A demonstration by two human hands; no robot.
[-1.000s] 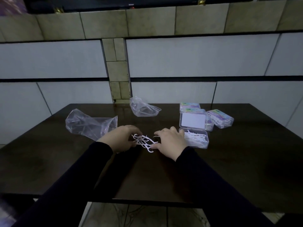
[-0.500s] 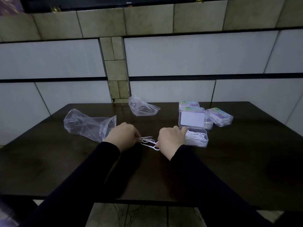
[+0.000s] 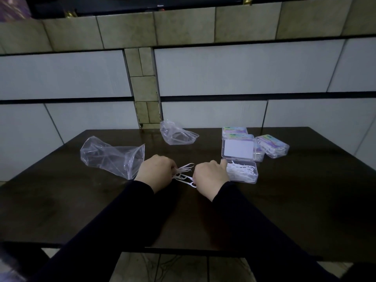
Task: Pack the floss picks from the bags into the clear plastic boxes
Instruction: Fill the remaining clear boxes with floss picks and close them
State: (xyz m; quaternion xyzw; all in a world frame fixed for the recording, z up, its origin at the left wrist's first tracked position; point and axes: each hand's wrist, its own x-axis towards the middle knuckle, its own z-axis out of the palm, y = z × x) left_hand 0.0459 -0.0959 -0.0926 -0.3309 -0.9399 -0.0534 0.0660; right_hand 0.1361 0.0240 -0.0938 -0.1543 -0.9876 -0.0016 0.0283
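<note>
A small bunch of white floss picks [image 3: 184,173] lies between my two hands on the dark table [image 3: 305,200]. My left hand [image 3: 155,171] grips one end of the bunch with curled fingers. My right hand [image 3: 210,176] pinches the other end low near the table. Just right of that hand stands an open clear plastic box [image 3: 244,173] partly filled with white picks, its lid [image 3: 239,148] raised behind it. An empty clear bag [image 3: 113,156] lies left of my left hand.
A second crumpled clear bag [image 3: 177,135] lies at the back of the table. Three closed boxes with coloured labels [image 3: 271,145] stand at the back right behind the open box. A tiled wall rises behind the table.
The spread picks have been drawn together into a tighter bunch between my hands. My right hand has shifted a little toward the open box.
</note>
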